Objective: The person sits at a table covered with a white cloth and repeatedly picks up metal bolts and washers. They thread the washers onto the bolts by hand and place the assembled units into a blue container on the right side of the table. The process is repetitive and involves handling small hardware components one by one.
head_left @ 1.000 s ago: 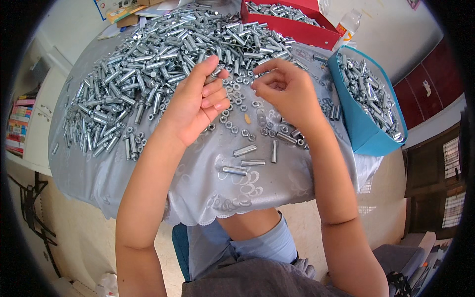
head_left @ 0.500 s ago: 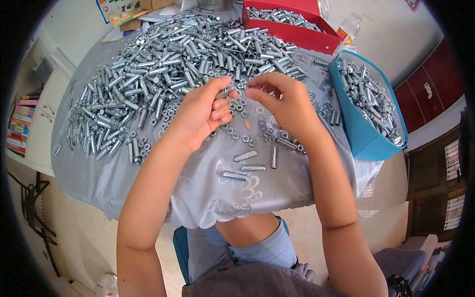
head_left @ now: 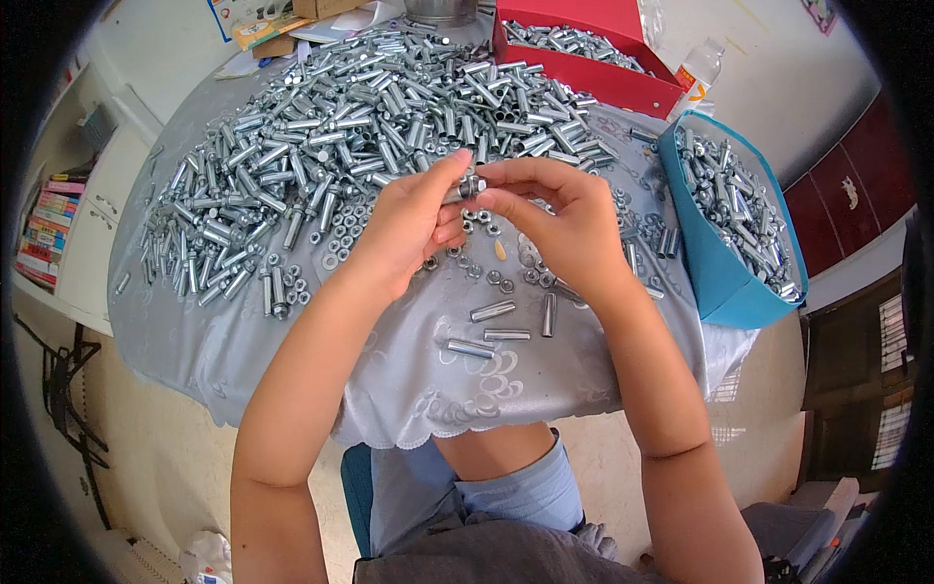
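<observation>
In front of the heap, my left hand (head_left: 401,229) is closed around a silver expansion bolt (head_left: 461,192), its thumb lying along the top. The fingers hide most of the bolt. My right hand (head_left: 572,222) meets it from the right, thumb and forefinger pinched on a small shiny nut (head_left: 481,185) at the bolt's end. Beyond both hands spreads a large heap of expansion bolts (head_left: 321,127). Loose hex nuts and washers (head_left: 347,222) lie along its near edge. Several bare metal sleeves (head_left: 493,310) rest on the cloth between my forearms.
A grey patterned cloth (head_left: 263,360) covers the round table. At the right edge stands a blue bin (head_left: 735,282) filled with bolts. Farther back are a red box (head_left: 584,76) of bolts, a plastic bottle (head_left: 697,76) and a metal pot (head_left: 441,10).
My right thumb and forefinger, apart from the bolt before, have closed onto its end. Both hands now touch at the bolt. The whole view has shifted slightly.
</observation>
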Action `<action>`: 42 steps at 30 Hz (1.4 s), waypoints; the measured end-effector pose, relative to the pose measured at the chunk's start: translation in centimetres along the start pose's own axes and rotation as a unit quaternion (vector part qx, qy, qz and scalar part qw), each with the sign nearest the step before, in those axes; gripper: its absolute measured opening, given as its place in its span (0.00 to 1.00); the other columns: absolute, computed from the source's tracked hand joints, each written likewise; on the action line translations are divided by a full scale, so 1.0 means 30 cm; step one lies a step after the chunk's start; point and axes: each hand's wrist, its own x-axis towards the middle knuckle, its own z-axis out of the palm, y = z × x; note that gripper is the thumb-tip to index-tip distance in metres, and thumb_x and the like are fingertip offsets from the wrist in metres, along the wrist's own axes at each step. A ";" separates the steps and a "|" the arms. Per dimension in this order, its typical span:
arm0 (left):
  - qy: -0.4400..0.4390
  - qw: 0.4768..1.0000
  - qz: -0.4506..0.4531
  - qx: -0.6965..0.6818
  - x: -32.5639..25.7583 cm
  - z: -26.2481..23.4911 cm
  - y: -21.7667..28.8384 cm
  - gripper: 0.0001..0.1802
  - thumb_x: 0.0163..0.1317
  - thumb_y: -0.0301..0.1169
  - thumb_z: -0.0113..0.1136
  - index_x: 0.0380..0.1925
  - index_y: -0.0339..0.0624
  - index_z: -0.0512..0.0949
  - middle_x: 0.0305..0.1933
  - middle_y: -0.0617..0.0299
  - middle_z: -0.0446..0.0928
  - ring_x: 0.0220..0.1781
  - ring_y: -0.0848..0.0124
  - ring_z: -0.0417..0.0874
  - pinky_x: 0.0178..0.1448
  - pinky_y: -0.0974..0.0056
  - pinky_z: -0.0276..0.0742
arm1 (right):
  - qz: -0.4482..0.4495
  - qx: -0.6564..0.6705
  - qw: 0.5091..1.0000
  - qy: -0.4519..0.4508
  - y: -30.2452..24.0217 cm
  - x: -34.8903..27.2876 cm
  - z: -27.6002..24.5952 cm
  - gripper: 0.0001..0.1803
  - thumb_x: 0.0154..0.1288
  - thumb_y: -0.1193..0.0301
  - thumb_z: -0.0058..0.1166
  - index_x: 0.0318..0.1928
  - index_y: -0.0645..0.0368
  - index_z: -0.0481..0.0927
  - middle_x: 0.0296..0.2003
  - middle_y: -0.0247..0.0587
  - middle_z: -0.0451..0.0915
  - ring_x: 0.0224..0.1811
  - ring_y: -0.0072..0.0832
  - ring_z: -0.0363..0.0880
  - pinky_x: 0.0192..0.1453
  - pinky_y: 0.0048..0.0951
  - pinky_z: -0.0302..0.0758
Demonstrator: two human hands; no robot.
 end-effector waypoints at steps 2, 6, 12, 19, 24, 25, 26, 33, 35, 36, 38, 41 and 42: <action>0.030 0.998 0.036 0.030 -0.004 -0.006 -0.003 0.21 0.60 0.45 0.55 0.14 0.46 0.66 0.14 0.74 0.58 0.15 0.82 0.57 0.23 0.71 0.55 | 0.001 -0.017 1.000 -0.005 -0.007 -0.003 0.005 0.10 0.55 0.73 0.60 0.37 0.66 0.80 0.29 0.40 0.81 0.29 0.20 0.75 0.35 0.22 0.72; 0.090 0.952 0.210 0.203 0.020 -0.038 -0.037 0.26 0.62 0.46 0.53 0.09 0.44 0.65 0.13 0.75 0.58 0.17 0.83 0.55 0.21 0.70 0.51 | 0.049 -0.075 0.995 -0.038 -0.028 -0.002 0.003 0.10 0.56 0.70 0.60 0.34 0.66 0.80 0.26 0.39 0.79 0.25 0.18 0.71 0.29 0.21 0.69; 0.082 0.929 0.272 0.237 0.042 -0.043 -0.060 0.27 0.63 0.45 0.52 0.08 0.41 0.66 0.12 0.74 0.60 0.18 0.83 0.56 0.22 0.70 0.50 | 0.064 -0.057 0.995 -0.042 -0.031 -0.001 0.002 0.10 0.56 0.73 0.60 0.36 0.66 0.79 0.28 0.37 0.79 0.30 0.18 0.74 0.37 0.21 0.71; 0.081 0.953 0.211 0.200 0.019 -0.021 -0.038 0.27 0.62 0.44 0.52 0.08 0.42 0.66 0.12 0.74 0.60 0.17 0.84 0.56 0.21 0.71 0.50 | -0.009 -0.045 0.998 -0.051 -0.015 -0.001 -0.012 0.10 0.55 0.74 0.60 0.37 0.67 0.79 0.32 0.36 0.80 0.32 0.19 0.76 0.38 0.21 0.73; 0.067 0.977 0.149 0.137 0.010 -0.021 -0.023 0.25 0.62 0.44 0.52 0.09 0.44 0.67 0.11 0.73 0.62 0.13 0.83 0.59 0.17 0.72 0.52 | 0.195 -0.033 0.977 -0.082 -0.066 0.014 -0.028 0.11 0.56 0.74 0.60 0.38 0.66 0.77 0.30 0.35 0.79 0.28 0.18 0.74 0.32 0.20 0.71; 0.068 0.976 0.156 0.135 0.013 -0.025 -0.023 0.25 0.62 0.44 0.53 0.09 0.45 0.68 0.11 0.73 0.62 0.13 0.83 0.59 0.17 0.72 0.52 | 0.187 -0.014 0.980 -0.059 -0.066 0.014 -0.029 0.11 0.56 0.74 0.59 0.39 0.66 0.77 0.30 0.35 0.78 0.27 0.18 0.73 0.31 0.19 0.70; 0.069 0.975 0.164 0.133 0.018 -0.030 -0.024 0.24 0.62 0.45 0.53 0.10 0.45 0.68 0.11 0.73 0.62 0.13 0.82 0.60 0.17 0.72 0.53 | 0.145 -0.025 0.988 -0.047 -0.063 0.012 -0.027 0.11 0.56 0.74 0.59 0.39 0.65 0.77 0.29 0.34 0.78 0.27 0.17 0.73 0.31 0.19 0.70; 0.081 0.970 0.160 0.162 0.011 -0.014 -0.024 0.24 0.60 0.47 0.54 0.10 0.44 0.68 0.12 0.72 0.63 0.13 0.82 0.60 0.17 0.73 0.54 | -0.060 -0.097 0.990 -0.084 -0.029 0.011 -0.029 0.13 0.54 0.74 0.61 0.41 0.60 0.77 0.30 0.31 0.76 0.26 0.16 0.71 0.31 0.19 0.69; 0.079 0.971 0.155 0.163 0.011 -0.016 -0.020 0.25 0.60 0.47 0.54 0.10 0.44 0.68 0.13 0.72 0.63 0.12 0.82 0.60 0.16 0.73 0.54 | -0.012 -0.142 0.984 -0.108 -0.034 0.009 -0.036 0.14 0.53 0.74 0.61 0.41 0.59 0.77 0.32 0.32 0.76 0.26 0.16 0.71 0.31 0.19 0.69; 0.078 0.972 0.152 0.164 0.010 -0.017 -0.019 0.25 0.60 0.47 0.54 0.10 0.44 0.68 0.13 0.72 0.63 0.12 0.83 0.60 0.16 0.73 0.54 | 0.030 -0.175 0.977 -0.119 -0.046 0.008 -0.042 0.14 0.53 0.74 0.62 0.41 0.59 0.77 0.32 0.32 0.76 0.27 0.16 0.71 0.31 0.19 0.69; 0.069 0.974 0.152 0.154 0.015 -0.030 -0.025 0.25 0.60 0.47 0.54 0.10 0.44 0.68 0.13 0.72 0.63 0.12 0.83 0.59 0.16 0.73 0.53 | 0.052 -0.185 0.976 -0.103 -0.063 0.007 -0.040 0.13 0.53 0.73 0.61 0.40 0.60 0.77 0.31 0.32 0.77 0.27 0.15 0.71 0.30 0.18 0.68; 0.068 0.974 0.150 0.156 0.013 -0.020 -0.027 0.25 0.60 0.47 0.54 0.10 0.44 0.67 0.13 0.73 0.62 0.12 0.83 0.59 0.16 0.74 0.53 | -0.023 -0.140 0.988 -0.055 -0.063 0.005 -0.031 0.13 0.55 0.70 0.61 0.41 0.60 0.77 0.27 0.32 0.76 0.25 0.14 0.69 0.29 0.18 0.68; 0.070 0.973 0.149 0.159 0.012 -0.015 -0.027 0.25 0.60 0.47 0.54 0.10 0.44 0.67 0.13 0.73 0.62 0.12 0.84 0.59 0.16 0.74 0.53 | -0.058 -0.140 0.987 -0.059 -0.040 0.007 -0.033 0.14 0.55 0.69 0.61 0.41 0.60 0.77 0.27 0.31 0.76 0.25 0.14 0.68 0.29 0.18 0.67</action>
